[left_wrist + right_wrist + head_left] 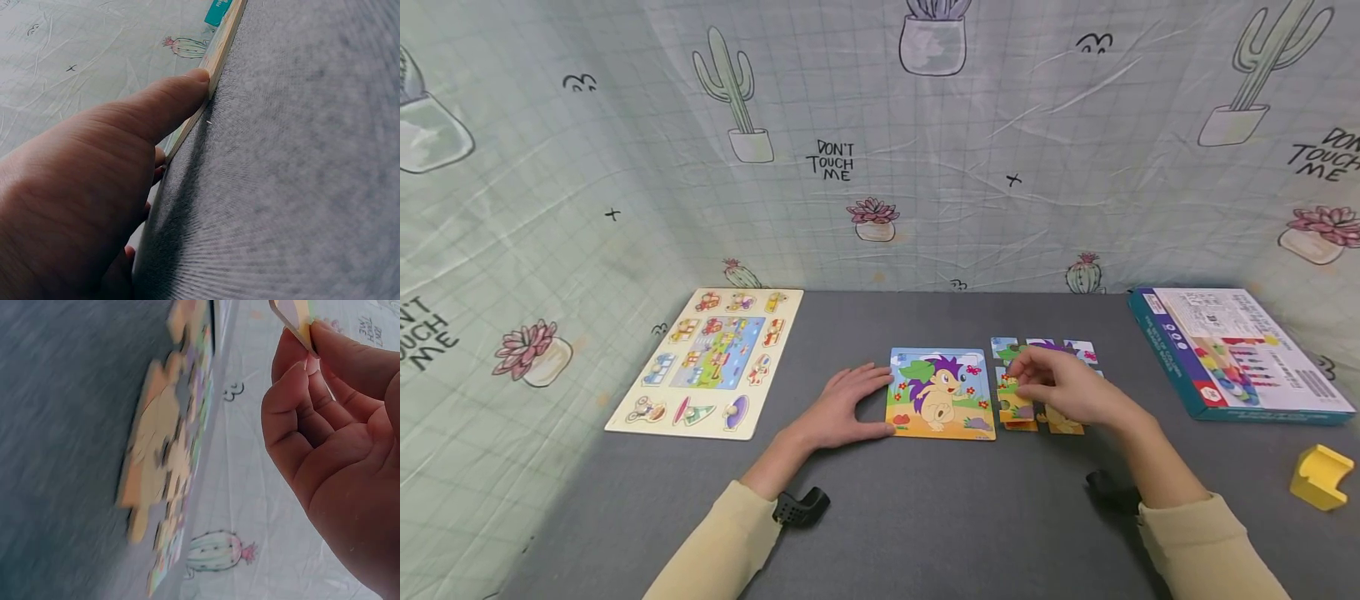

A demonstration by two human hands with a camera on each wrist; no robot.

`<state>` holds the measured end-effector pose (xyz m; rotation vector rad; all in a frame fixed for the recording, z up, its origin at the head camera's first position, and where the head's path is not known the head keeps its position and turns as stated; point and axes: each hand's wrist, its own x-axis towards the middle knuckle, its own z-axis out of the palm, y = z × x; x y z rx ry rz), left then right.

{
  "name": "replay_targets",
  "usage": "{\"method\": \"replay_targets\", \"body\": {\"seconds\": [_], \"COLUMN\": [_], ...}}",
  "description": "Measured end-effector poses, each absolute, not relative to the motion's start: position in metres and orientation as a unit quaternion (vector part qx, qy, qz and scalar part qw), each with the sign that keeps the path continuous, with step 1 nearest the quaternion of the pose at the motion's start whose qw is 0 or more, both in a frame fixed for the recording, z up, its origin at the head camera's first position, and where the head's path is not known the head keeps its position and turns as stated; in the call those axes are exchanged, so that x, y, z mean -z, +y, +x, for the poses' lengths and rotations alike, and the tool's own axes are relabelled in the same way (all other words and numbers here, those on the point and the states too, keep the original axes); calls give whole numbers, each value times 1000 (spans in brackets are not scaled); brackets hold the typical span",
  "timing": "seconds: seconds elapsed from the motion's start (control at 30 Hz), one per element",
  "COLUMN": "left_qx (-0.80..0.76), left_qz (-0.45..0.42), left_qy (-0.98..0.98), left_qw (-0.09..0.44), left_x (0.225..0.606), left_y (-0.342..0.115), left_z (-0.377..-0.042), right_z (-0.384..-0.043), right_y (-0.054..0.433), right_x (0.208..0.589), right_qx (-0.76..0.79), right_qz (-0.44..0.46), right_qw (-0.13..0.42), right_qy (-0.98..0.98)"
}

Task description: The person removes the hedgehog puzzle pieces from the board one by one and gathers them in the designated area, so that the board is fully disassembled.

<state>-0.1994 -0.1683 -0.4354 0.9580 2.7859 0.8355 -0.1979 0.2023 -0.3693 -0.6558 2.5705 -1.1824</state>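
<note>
A square puzzle board [940,393] with a purple hedgehog picture lies at the middle of the table. My left hand [847,410] rests at its left side, thumb and fingers spread along the edge. In the left wrist view the thumb of the left hand [81,175] touches the board's wooden edge [226,47]. My right hand [1063,385] is over a group of loose puzzle pieces [1064,425] to the right of the board. Thumb and forefinger of the right hand [340,425] pinch a puzzle piece [294,314], partly cut off by the frame.
On the left lies a cream peg puzzle board [638,410] with vehicle and toy pictures. A teal and white box [1236,354] lies at the back right, with a yellow block [1321,477] nearer the front. Patterned cloth [940,167] stands behind the grey table [955,517].
</note>
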Motion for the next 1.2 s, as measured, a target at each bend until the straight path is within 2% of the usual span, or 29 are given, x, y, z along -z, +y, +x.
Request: {"method": "replay_targets", "body": {"seconds": [0.63, 1.2], "left_qx": [-269, -268], "left_qz": [316, 313], "left_qy": [909, 910], "left_qw": [37, 39], "left_x": [436, 437], "left_y": [-167, -168], "left_z": [-200, -200], "right_z": [-185, -186], "right_y": [261, 301], "right_x": [373, 383], "right_qx": [376, 353], "right_qz": [-194, -179], "right_qw": [122, 131], "right_qy": [898, 909]}}
